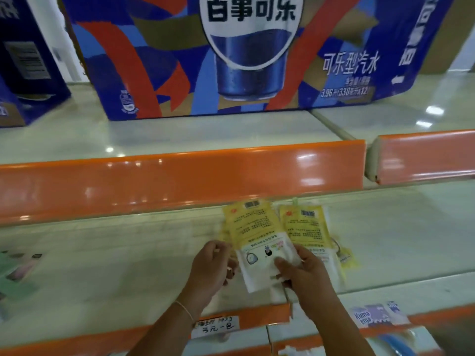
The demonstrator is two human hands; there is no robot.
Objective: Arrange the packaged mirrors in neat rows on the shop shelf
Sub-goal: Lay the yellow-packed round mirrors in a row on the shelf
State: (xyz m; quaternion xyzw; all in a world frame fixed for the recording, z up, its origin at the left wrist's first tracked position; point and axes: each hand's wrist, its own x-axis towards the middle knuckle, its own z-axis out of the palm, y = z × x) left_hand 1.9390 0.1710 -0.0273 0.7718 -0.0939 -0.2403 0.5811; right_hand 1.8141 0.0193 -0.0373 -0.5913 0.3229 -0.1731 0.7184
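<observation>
A yellow-and-white flat packaged mirror (pixel 259 245) is held over the pale glossy shop shelf (pixel 128 265), pinched at its near end by the right hand (pixel 305 273); the left hand (pixel 210 268) is curled at its left edge, contact unclear through blur. A second yellow packet (pixel 307 227) lies just beside it on the right. For a neat row, the held packet is best squared to that neighbour, edges parallel, top ends level near the orange shelf rail (pixel 180 176), then laid flat.
</observation>
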